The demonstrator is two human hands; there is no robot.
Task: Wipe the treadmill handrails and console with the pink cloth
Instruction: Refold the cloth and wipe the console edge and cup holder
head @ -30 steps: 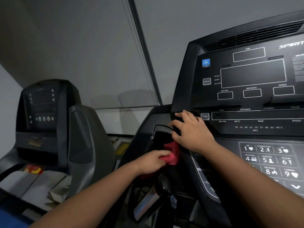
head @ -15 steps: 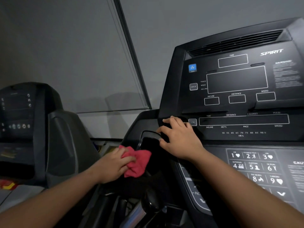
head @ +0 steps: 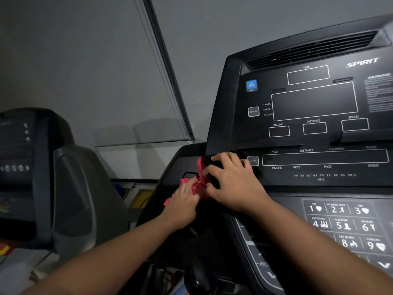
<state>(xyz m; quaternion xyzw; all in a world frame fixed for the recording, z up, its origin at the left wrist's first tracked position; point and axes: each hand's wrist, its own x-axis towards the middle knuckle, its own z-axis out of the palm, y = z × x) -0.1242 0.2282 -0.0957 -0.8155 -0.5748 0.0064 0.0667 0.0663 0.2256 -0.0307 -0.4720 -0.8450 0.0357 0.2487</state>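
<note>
Dim room, grey wall, window blind [head: 119, 81] with dark vertical frame. Black treadmill console [head: 314, 128] at right, blank displays, number keypad [head: 344, 224] below. Pink cloth [head: 198, 182] bunched at console's left edge, beside recessed pocket. Left hand [head: 182, 206] gripping the cloth, fingers curled round it. Right hand [head: 231, 184] resting on console edge, fingers bent, touching cloth; grip on it unclear. Second treadmill [head: 42, 167] at left, well apart.
</note>
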